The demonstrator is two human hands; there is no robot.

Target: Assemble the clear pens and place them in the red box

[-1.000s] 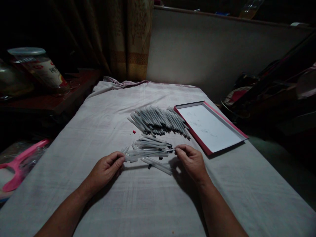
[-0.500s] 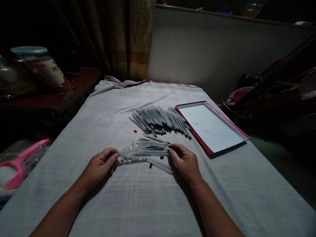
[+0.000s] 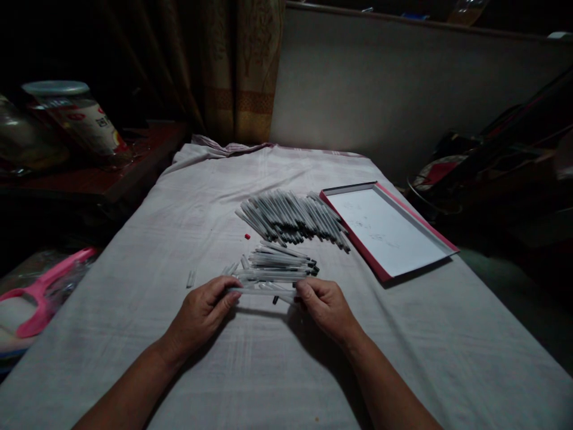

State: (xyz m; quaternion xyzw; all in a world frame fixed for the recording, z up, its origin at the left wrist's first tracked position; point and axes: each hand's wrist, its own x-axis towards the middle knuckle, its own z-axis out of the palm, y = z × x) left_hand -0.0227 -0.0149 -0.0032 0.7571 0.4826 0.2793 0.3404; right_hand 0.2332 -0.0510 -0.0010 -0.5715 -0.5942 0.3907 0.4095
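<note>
My left hand [image 3: 203, 313] and my right hand [image 3: 324, 307] pinch the two ends of one clear pen barrel [image 3: 264, 291], held level just above the cloth. Right behind it lies a small heap of loose pen parts [image 3: 275, 266], clear tubes with dark tips. Farther back a larger row of assembled pens [image 3: 290, 218] lies side by side. A short clear piece [image 3: 191, 278] lies alone to the left of my left hand, and a tiny red bit [image 3: 246, 236] sits left of the pen row.
A flat red-edged box lid [image 3: 389, 230] with a white inside lies at the right of the pens. The table is covered by a pale cloth [image 3: 268, 370]. A plastic jar [image 3: 74, 122] stands on a dark shelf at left; a pink plastic object [image 3: 40, 289] lies below it.
Both hands drew back toward me from the loose heap, my right hand moving left, and now hold a single barrel between them. A short clear piece now lies apart at the left.
</note>
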